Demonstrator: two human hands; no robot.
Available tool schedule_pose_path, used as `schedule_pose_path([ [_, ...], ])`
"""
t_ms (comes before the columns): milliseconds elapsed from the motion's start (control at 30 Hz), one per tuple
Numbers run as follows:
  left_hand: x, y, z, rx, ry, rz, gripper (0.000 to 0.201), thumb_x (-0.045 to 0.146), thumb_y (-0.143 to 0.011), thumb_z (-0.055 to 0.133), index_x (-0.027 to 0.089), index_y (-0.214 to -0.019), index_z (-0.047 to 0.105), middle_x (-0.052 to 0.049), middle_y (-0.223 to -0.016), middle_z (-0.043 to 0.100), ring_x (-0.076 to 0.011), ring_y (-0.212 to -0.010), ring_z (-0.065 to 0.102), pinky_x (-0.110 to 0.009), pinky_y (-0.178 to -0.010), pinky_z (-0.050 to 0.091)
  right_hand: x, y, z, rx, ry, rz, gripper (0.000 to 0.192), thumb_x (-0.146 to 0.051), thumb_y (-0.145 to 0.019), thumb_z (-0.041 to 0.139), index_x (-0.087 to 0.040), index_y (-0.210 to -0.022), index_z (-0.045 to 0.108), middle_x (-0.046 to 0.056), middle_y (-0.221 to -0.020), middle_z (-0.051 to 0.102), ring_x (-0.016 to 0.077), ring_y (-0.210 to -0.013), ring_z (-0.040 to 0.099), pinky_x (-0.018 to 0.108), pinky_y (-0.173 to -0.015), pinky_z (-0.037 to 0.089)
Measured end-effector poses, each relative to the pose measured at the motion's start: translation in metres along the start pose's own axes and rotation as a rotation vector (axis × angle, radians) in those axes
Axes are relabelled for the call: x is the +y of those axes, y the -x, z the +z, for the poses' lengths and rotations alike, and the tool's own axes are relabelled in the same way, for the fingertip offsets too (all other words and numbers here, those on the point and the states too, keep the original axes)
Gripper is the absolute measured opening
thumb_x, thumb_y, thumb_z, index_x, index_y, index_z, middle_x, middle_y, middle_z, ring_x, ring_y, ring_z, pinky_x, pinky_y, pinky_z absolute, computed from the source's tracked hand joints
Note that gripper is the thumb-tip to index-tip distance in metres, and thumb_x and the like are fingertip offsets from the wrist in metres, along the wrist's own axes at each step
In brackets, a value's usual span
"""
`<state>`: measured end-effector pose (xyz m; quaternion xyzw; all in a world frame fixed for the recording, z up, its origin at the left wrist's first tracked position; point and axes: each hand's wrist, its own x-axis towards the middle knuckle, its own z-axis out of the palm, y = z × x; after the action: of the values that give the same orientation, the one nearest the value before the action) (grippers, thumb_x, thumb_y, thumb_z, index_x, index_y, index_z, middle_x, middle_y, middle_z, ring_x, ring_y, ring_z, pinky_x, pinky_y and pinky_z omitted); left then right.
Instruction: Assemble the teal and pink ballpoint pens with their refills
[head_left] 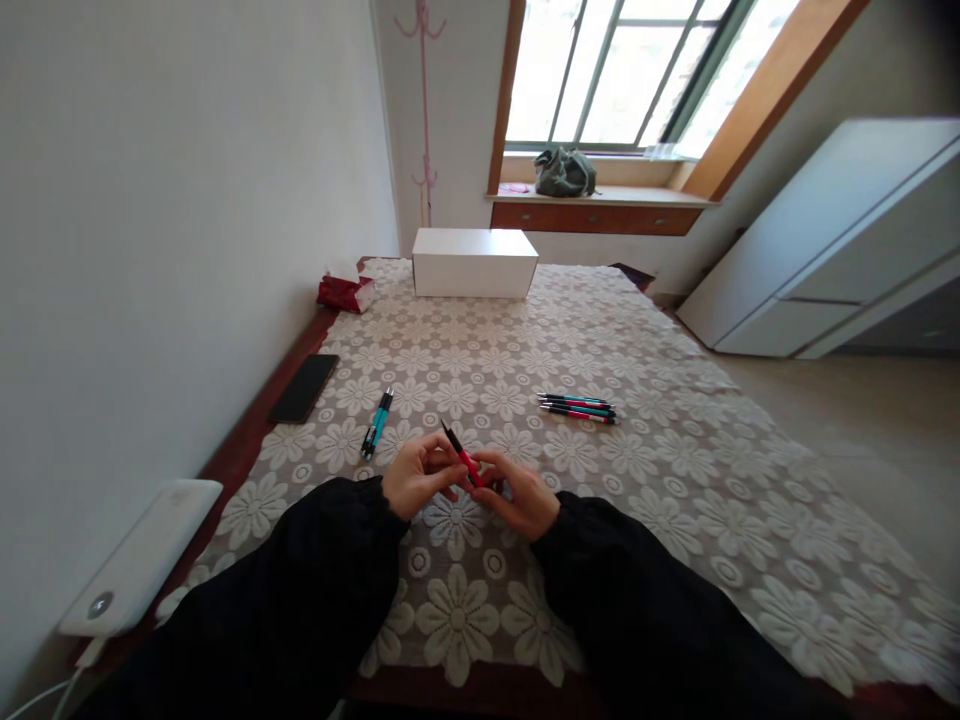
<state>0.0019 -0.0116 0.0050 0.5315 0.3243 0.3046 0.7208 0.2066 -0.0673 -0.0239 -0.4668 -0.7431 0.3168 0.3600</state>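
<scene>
On the table with the floral lace cloth (pixel 637 500), one white box (pixel 474 262) at far edge, one white device (pixel 142 560) at near left, one red tissue pack (pixel 345 293), one black phone (pixel 304 388). Left hand (pixel 417 478) and right hand (pixel 517 492), both in black sleeves, are curled together, pinching one red pen (pixel 463 457) between fingertips, tip tilted up-left above the cloth. Two teal pens (pixel 377 423) lie left of hands; about four pens (pixel 577 408) bunched to the right, exact count unclear.
</scene>
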Motion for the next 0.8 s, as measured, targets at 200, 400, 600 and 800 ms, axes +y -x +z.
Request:
schedule_pose_path([
  [200,0.003,-0.003,-0.009,0.115,-0.056,0.049,0.047,0.045,-0.072,0.086,0.017,-0.089,0.053,-0.009,-0.092,0.078,-0.0195,-0.074,0.075,-0.024,-0.055,0.056,0.007,0.001,-0.008,0.115,0.08,0.039,0.023,-0.028,-0.096,0.052,-0.023,-0.118,0.053,-0.004,-0.073,0.063,0.0124,-0.058,0.054,0.026,-0.062,0.043],
  [400,0.0,-0.009,-0.024,0.296,-0.299,0.222,0.046,0.035,-0.076,0.081,0.02,-0.111,0.056,0.001,-0.077,0.072,-0.0135,-0.065,0.067,-0.024,-0.061,0.053,0.016,-0.003,-0.02,0.159,0.115,0.073,0.018,-0.027,-0.094,0.051,-0.023,-0.108,0.062,-0.001,-0.076,0.064,0.0137,-0.061,0.054,0.027,-0.06,0.041],
  [600,-0.005,-0.004,-0.026,0.229,-0.727,0.338,0.017,0.032,-0.084,0.07,0.021,-0.096,0.069,0.003,-0.065,0.064,-0.0119,-0.06,0.06,-0.024,-0.062,0.047,0.019,-0.004,-0.025,0.179,0.089,0.059,0.021,-0.032,-0.098,0.048,-0.021,-0.102,0.066,-0.001,-0.071,0.062,0.0144,-0.061,0.055,0.026,-0.06,0.041],
  [800,-0.009,-0.003,-0.03,0.179,-0.954,0.334,0.023,0.042,-0.091,0.062,0.021,-0.094,0.067,0.008,-0.05,0.045,-0.0104,-0.047,0.044,-0.024,-0.052,0.032,0.022,-0.002,-0.024,0.065,0.22,0.006,0.036,-0.043,-0.105,0.04,-0.022,-0.1,0.069,0.004,-0.079,0.07,0.0177,-0.071,0.064,0.028,-0.067,0.045],
])
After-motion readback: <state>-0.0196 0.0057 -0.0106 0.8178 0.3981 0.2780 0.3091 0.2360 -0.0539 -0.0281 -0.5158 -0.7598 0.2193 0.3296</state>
